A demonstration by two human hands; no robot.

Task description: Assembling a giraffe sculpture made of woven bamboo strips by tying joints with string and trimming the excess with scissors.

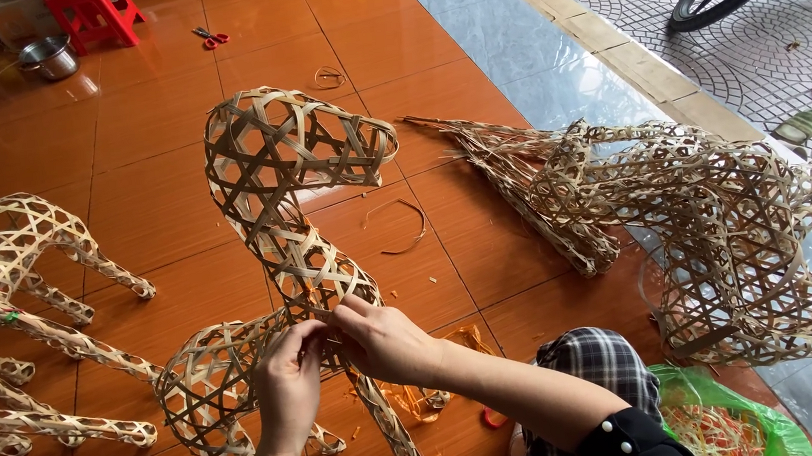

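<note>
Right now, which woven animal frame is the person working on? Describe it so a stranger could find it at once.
On the orange tiled floor, find the two hands, left hand and right hand, meeting at centre bottom. They pinch strips at the base of the neck of the woven animal frame. Unlike the finished frames lying at left and the tangled pile at right, its neck and head rise upright.

Only package: green plastic bag (pixel 737 414), bottom right on the floor, open-topped, crumpled, holding pale and orange strips. No labels, signs or screens visible.
</note>
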